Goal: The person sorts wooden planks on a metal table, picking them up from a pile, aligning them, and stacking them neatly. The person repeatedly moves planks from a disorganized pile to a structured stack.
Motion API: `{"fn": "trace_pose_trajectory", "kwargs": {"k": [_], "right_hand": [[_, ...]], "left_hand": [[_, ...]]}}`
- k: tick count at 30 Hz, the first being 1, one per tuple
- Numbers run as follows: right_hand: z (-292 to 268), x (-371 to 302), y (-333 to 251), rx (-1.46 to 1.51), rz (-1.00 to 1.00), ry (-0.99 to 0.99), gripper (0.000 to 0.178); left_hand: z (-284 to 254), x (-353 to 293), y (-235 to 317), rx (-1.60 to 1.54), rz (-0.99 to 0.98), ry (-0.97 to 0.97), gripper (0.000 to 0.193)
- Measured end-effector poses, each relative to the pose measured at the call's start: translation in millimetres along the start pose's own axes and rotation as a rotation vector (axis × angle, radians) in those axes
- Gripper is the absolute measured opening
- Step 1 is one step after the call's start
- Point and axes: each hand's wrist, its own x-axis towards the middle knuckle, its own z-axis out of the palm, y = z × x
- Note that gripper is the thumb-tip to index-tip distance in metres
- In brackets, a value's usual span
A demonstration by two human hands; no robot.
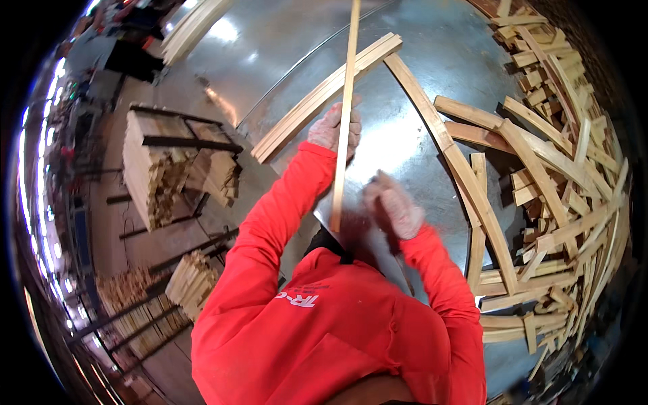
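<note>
A long, thin wooden strip runs from the top of the view down toward my chest. My left hand is closed around it near its middle, with part of the hand hidden behind the strip. To the right of the strip's near end, my right hand is apart from it and smeared by motion; its fingers look curled, but I cannot make out whether they hold anything. Just beyond my left hand, a few strips lie side by side on the shiny metal table.
Longer boards lie crossed on the table at the right. Behind them rises a loose heap of wood offcuts. At the left, stacked wood sits on dark metal racks. More boards lie at the far left edge.
</note>
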Motion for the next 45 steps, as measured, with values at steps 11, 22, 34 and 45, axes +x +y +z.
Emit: {"fn": "trace_pose_trajectory", "kwargs": {"k": [11,22,34,45], "right_hand": [[34.5,102.4,9.5,-0.668,-0.352,0.776,0.062],[92.8,135.4,5.3,0.026,-0.219,0.766,0.053],[-65.5,53.2,-96.8,-1.991,0.563,0.769,0.093],[-109.4,2.7,-126.4,-1.752,0.133,1.006,0.066]], "left_hand": [[-62.0,-2.4,112.8,2.562,0.063,0.611,0.082],[-43.1,-24.3,149.7,2.117,0.424,0.383,0.079],[-15.2,-29.9,58.9,0.151,-0.597,0.242,0.075],[-11.2,26.3,91.8,1.261,-0.002,0.156,0.057]]}}
